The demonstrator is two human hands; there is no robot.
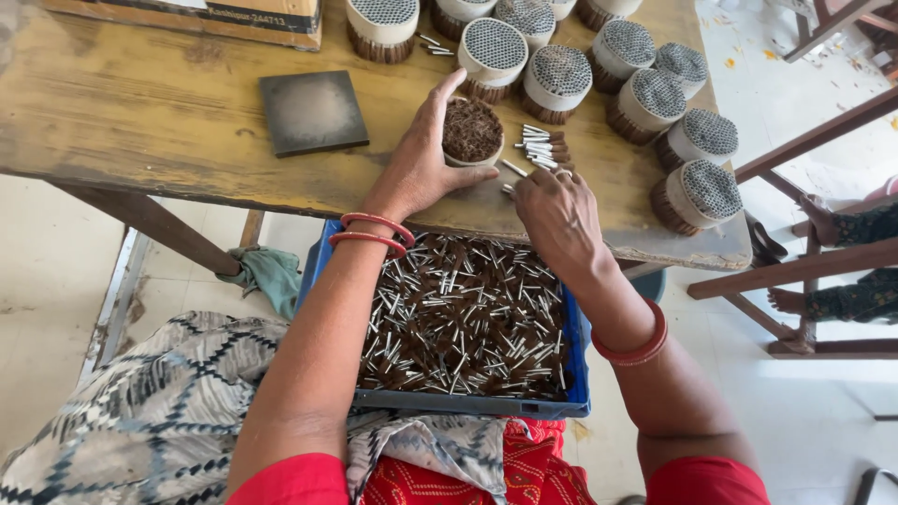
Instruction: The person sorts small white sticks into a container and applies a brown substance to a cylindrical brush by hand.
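Observation:
My left hand (pixel 421 154) is wrapped around a round bundle of small brown tubes (pixel 471 131) standing upright on the worn wooden table (pixel 140 112). My right hand (pixel 557 215) rests fingers-down at the table's near edge, touching a few loose silver-tipped tubes (pixel 538 150) that lie beside the bundle. A blue tray (pixel 575 346) on my lap holds several loose brown and silver tubes.
Several finished paper-banded round bundles (pixel 645 98) stand at the back right of the table. A dark square tile (pixel 311 112) lies left of my hands; a cardboard box (pixel 215 19) sits at the back. Another person's feet (pixel 823 299) show by a wooden frame on the right.

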